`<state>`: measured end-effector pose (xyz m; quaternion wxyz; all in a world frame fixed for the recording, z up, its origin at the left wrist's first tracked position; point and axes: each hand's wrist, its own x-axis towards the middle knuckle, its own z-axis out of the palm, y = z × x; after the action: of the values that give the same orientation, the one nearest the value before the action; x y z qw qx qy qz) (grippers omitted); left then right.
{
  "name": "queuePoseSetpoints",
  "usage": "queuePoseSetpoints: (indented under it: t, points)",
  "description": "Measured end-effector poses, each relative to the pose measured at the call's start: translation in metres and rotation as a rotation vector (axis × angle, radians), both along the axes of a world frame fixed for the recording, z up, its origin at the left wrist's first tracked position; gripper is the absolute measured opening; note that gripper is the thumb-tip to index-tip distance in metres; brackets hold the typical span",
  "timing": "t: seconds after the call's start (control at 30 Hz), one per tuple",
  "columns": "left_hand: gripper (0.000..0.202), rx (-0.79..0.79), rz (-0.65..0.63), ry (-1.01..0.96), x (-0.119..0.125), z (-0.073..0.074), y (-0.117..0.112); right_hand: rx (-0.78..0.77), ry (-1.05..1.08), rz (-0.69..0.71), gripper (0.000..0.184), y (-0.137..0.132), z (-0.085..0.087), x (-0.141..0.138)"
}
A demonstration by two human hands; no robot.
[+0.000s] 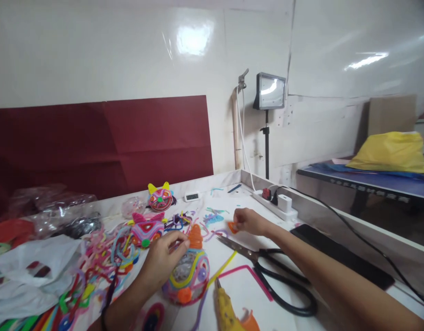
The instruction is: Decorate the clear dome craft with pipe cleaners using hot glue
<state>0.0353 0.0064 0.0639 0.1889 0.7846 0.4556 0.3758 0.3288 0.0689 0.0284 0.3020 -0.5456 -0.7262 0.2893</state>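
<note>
A round animal-face craft (187,271) made of coloured fuzzy stems over a clear shiny body lies in front of me. It has an orange nose and one upright orange ear (196,236). My left hand (165,259) is closed at its upper left edge, fingertips beside the ear. My right hand (248,222) pinches a small orange piece (232,227) above the white table, apart from the craft. Large black-handled scissors (256,257) lie below that hand. A yellow glue gun (227,308) points away from me at the front.
Two finished-looking animal faces (160,198) stand behind. Loose fuzzy stems (105,257) and plastic bags (29,271) crowd the left. At right are a power strip (277,209), a black flat slab (343,255) and a cable along the raised table edge. A lamp (271,91) stands beyond.
</note>
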Motion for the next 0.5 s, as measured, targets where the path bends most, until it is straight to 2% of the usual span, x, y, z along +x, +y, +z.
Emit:
queuePoseSetpoints:
  t: [0.13,0.23,0.3,0.4,0.5]
  points:
    - [0.018,0.005,-0.01,-0.014,0.001,-0.002,0.001,0.105,0.335,0.153,0.02,-0.012,0.032,-0.03]
    - [0.017,-0.004,-0.016,-0.014,0.001,-0.002,0.0,0.159,0.535,0.272,0.024,-0.024,0.06,-0.062]
    - [0.017,-0.005,-0.015,-0.014,0.002,-0.001,-0.002,0.162,0.614,0.328,0.026,-0.03,0.07,-0.082]
    - [0.019,-0.001,-0.005,-0.022,0.003,0.0,-0.004,0.133,0.687,0.364,0.027,-0.032,0.07,-0.107]
    - [0.019,0.002,0.008,-0.041,0.005,-0.001,-0.006,0.111,0.752,0.335,0.027,-0.032,0.057,-0.123]
